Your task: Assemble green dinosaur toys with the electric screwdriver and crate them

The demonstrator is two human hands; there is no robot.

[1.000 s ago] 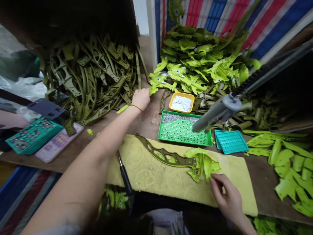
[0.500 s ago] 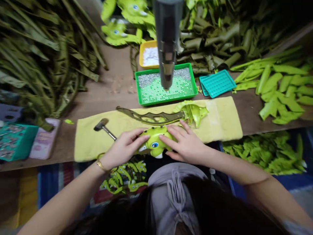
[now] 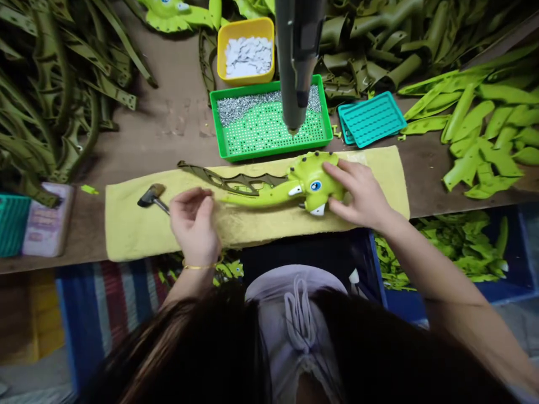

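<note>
A green dinosaur head piece (image 3: 322, 182) with a blue eye and white horns lies on the yellow cloth (image 3: 130, 224), its long green part reaching left. My right hand (image 3: 357, 193) grips the head's right side between thumb and fingers. Beside the tip of the long part is my left hand (image 3: 196, 221), its fingers curled and the thumb near them; whatever they may hold is hidden. An olive-green curved piece (image 3: 236, 182) rests behind the long part. The hammer (image 3: 152, 195) lies just left of my left hand.
A dark tool (image 3: 295, 67) hangs above a green tray (image 3: 269, 151) of screws. Behind are a yellow container (image 3: 245, 78) of white pieces and teal trays (image 3: 374, 120). Olive parts (image 3: 54, 95) heap at left, green parts (image 3: 484, 129) at right.
The head piece has moved right and up, onto the half shell at the olive piece's end. My left hand has left it and moved left; my right hand has shifted right, still gripping it.
</note>
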